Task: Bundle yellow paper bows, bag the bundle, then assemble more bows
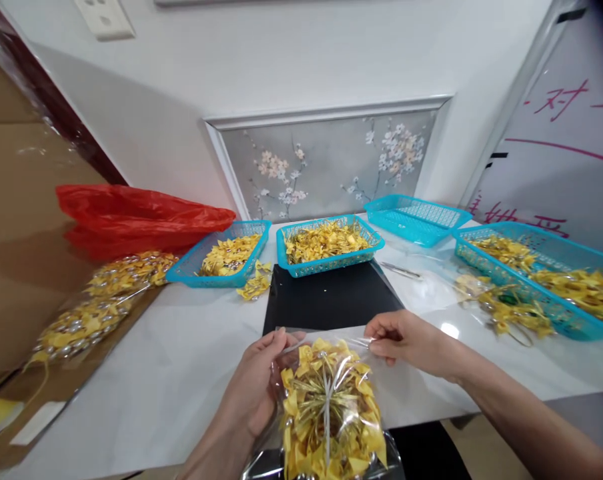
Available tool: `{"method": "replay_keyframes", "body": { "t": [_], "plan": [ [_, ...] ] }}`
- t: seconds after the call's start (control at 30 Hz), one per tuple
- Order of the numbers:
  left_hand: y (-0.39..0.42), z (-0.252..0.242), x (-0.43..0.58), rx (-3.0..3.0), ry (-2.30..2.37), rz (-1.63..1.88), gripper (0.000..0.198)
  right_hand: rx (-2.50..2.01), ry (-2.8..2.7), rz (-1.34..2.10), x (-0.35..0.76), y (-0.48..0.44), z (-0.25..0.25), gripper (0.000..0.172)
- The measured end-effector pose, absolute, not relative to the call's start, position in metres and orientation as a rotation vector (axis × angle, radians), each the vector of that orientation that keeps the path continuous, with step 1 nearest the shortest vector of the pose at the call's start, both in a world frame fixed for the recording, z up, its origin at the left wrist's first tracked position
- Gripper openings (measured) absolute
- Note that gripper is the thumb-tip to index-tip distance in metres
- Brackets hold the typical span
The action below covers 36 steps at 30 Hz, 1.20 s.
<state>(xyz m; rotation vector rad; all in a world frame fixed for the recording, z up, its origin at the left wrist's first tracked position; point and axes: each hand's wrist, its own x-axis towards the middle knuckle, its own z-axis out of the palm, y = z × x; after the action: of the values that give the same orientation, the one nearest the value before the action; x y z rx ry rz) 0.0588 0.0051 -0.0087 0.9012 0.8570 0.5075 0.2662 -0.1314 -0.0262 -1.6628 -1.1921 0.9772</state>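
Note:
A clear plastic bag (331,400) sits low in the middle of the head view, at the front edge of the table. Through its film I see yellow ribbon ornaments with gold strands at the centre and a white strip down the middle. My left hand (261,373) grips the bag's upper left corner, thumb on top. At the upper right corner, my right hand (406,343) pinches the bag's top edge between thumb and fingers. The top edge is stretched between both hands, over the near end of a black mat (331,293).
Blue baskets of yellow ornaments stand at the left (181,273), middle (331,260) and right (546,307); an empty blue basket (411,230) is behind. A red plastic bag (141,213) and bagged ornaments (91,313) lie left. Loose ornaments (516,313) and tweezers (400,271) lie right.

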Motion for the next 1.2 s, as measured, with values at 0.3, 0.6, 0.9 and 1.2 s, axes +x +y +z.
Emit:
{"method": "replay_keyframes", "body": {
  "t": [0.3, 0.6, 0.9, 1.2],
  "plan": [
    [0.002, -0.009, 0.060, 1.017, 0.852, 0.516, 0.016, -1.848, -1.329, 0.524, 0.254, -0.132, -0.020, 0.013],
    [0.025, 0.024, 0.054, 1.514, 0.886, 0.521, 0.034, -1.773, -1.485, 0.299, 0.248, -0.133, -0.001, 0.017],
    [0.040, 0.053, 0.065, 1.855, 0.583, 0.078, 0.017, -1.731, -1.509, 0.268, 0.243, -0.133, 0.016, 0.017],
    [0.034, 0.056, 0.057, 1.773, 0.474, 0.023, 0.026, -1.778, -1.429, 0.411, 0.258, -0.142, 0.013, 0.012]
  ]
}}
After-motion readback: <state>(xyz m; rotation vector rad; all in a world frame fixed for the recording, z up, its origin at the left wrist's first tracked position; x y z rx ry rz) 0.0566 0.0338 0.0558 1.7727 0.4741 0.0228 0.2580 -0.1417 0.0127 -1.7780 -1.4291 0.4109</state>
